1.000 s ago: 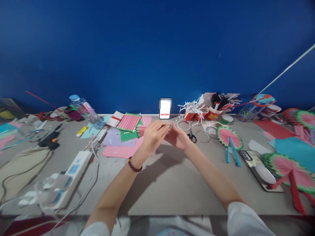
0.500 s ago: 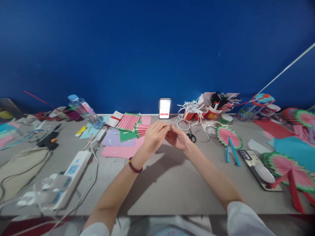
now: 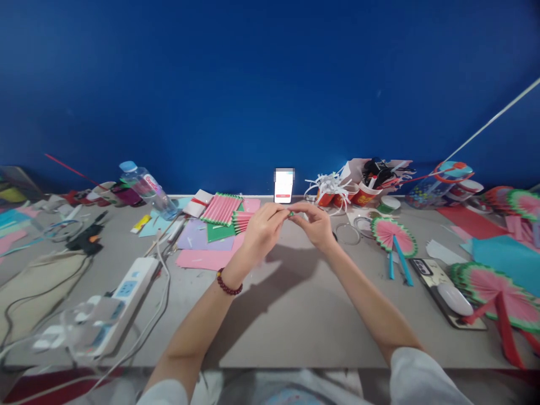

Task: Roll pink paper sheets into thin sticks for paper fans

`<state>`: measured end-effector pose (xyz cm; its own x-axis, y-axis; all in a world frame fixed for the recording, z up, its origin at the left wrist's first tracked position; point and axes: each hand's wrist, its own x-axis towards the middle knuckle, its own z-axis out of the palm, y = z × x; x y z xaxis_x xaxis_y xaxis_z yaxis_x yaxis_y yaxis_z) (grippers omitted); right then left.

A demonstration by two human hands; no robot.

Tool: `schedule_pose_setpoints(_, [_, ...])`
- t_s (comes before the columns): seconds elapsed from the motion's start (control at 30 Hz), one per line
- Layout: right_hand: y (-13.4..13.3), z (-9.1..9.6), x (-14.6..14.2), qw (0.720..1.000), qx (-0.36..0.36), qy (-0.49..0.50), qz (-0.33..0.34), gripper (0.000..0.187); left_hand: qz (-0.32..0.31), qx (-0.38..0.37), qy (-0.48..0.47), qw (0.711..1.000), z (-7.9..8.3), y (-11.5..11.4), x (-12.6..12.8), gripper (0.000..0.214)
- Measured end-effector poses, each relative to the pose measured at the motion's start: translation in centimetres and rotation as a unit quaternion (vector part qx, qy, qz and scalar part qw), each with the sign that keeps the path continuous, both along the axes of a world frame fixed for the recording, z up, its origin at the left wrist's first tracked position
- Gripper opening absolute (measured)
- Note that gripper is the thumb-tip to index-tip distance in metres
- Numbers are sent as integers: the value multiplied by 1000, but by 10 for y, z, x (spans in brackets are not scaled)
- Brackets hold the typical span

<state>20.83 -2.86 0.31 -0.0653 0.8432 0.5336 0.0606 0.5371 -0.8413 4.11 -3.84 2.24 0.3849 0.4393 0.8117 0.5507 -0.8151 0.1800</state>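
Note:
My left hand (image 3: pixel 264 229) is closed around a pleated pink-and-green paper (image 3: pixel 241 221), whose folds stick out to the left of it. My right hand (image 3: pixel 315 223) meets it at the fingertips, pinching a small green end of the same paper. Most of the held paper is hidden behind my left hand. Left of my hands, a second pleated paper (image 3: pixel 222 208), pink with green edges, lies on green, purple and pink sheets (image 3: pixel 202 259).
A lit phone (image 3: pixel 283 187) stands against the blue wall. Finished paper fans (image 3: pixel 394 235), cups of tools (image 3: pixel 366 195) and a phone with a white mouse (image 3: pixel 454 298) sit on the right. A power strip (image 3: pixel 130 298), bottle (image 3: pixel 149 188) and glue gun (image 3: pixel 86 242) occupy the left.
My right hand has turned from an open-palmed pose to a fingertip pinch on the paper's green end, its knuckles now raised. My left hand keeps its hold almost in place.

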Motion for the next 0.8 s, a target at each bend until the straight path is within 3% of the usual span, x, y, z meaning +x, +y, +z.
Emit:
schedule_pose_setpoints(0.13, [-8, 3, -4, 990, 95, -56, -83, 10, 3, -16, -42, 999, -2, -1, 3, 17])
schedule_pose_setpoints(0.27, [-12, 8, -5, 977, 147, -86, -129, 10, 18, -15, -69, 997, 0, 1, -1, 16])
schedule_pose_setpoints(0.63, [-1, 4, 5, 984, 124, -57, -118, 6, 96, 75, 28, 992, 0, 7, -10, 20])
schedule_pose_setpoints(0.8, [-1, 5, 6, 983, 137, -55, -112, 7, 103, 80, 36, 991, -2, 7, -10, 19])
